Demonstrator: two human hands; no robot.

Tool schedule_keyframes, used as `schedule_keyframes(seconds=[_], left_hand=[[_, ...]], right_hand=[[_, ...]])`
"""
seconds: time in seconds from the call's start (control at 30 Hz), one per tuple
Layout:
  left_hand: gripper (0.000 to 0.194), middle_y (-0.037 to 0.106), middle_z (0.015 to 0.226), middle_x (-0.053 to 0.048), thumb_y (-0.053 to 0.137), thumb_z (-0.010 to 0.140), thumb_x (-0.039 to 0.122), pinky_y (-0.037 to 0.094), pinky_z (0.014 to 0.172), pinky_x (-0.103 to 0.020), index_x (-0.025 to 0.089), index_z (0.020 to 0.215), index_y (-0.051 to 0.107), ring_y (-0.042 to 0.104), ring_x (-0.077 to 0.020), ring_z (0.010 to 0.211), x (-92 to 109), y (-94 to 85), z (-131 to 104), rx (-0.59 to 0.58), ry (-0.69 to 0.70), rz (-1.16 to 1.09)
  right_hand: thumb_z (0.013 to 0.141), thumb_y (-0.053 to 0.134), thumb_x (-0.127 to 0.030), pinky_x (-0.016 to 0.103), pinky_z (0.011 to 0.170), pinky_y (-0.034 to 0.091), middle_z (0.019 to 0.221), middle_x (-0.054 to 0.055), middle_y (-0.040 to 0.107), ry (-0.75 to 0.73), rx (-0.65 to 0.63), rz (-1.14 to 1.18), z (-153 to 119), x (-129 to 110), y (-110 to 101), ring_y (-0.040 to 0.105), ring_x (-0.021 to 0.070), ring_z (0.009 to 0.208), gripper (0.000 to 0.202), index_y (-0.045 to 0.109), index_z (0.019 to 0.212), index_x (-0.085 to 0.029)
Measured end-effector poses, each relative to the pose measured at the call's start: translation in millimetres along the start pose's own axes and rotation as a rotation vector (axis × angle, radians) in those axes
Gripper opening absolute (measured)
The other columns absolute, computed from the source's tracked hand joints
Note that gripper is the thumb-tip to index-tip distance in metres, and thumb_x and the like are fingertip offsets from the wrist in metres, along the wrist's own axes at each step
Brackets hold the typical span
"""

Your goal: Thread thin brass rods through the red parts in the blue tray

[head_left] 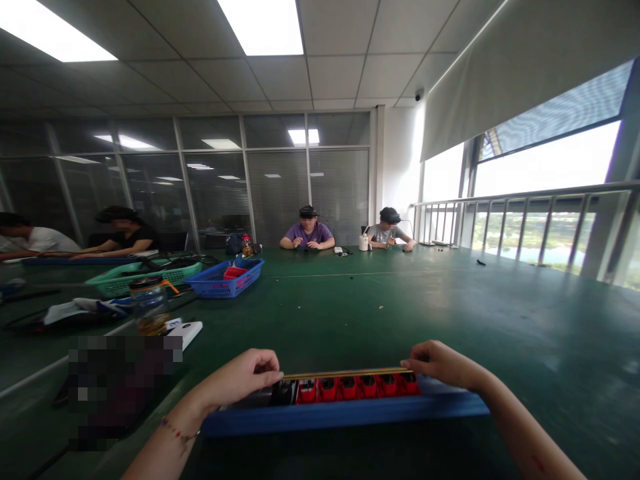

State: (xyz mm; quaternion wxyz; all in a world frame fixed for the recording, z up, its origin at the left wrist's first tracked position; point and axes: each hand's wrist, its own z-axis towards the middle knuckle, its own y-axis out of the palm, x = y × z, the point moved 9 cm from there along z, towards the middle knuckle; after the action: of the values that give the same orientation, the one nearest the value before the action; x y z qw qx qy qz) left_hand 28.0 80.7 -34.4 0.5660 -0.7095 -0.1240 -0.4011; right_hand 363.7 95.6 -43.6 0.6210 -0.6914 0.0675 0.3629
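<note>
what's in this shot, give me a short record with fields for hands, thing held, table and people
left hand: left hand pinches the left end of a thin rod
right hand: right hand pinches the right end of it
thing held: the rod lies level over a row of red parts in a blue tray
table: green table, with a blue basket, a green basket and a jar on the left
people: four seated at the far side and left
</note>
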Motion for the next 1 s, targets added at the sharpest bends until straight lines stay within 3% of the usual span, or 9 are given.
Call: schedule_keyframes(seconds=[0.43,0.77,1.0], left_hand=[[0.040,0.055,0.064,0.002,0.048,0.073,0.055,0.032,0.050,-0.018,0.016,0.078,0.055,0.046,-0.0100,0.056,0,5.8,0,-0.022,-0.057,-0.039],[0.030,0.057,0.070,0.002,0.052,0.073,0.046,0.037,0.057,-0.019,0.016,0.078,0.052,0.049,-0.0112,0.063,-3,7.0,4,-0.026,-0.011,-0.043],[0.036,0.057,0.067,0.002,0.051,0.071,0.052,0.035,0.052,-0.019,0.017,0.081,0.052,0.048,-0.0106,0.059,-2,8.6,2,-0.034,-0.066,-0.064]], right_hand=[[0.074,0.052,-0.053,0.020,0.048,0.029,0.058,-0.003,0.047,-0.026,-0.018,0.105,-1,-3,1,0.038,0.0099,0.054,0.039,0.057,0.068,-0.015],[0.072,0.056,-0.051,0.022,0.057,0.038,0.068,-0.001,0.054,-0.088,-0.032,0.262,-2,-11,-1,0.048,0.0126,0.064,0.036,0.057,0.075,-0.015],[0.076,0.047,-0.057,0.023,0.058,0.037,0.061,-0.002,0.050,-0.050,0.186,0.311,1,-8,-21,0.046,0.0123,0.061,0.043,0.055,0.066,-0.015]])
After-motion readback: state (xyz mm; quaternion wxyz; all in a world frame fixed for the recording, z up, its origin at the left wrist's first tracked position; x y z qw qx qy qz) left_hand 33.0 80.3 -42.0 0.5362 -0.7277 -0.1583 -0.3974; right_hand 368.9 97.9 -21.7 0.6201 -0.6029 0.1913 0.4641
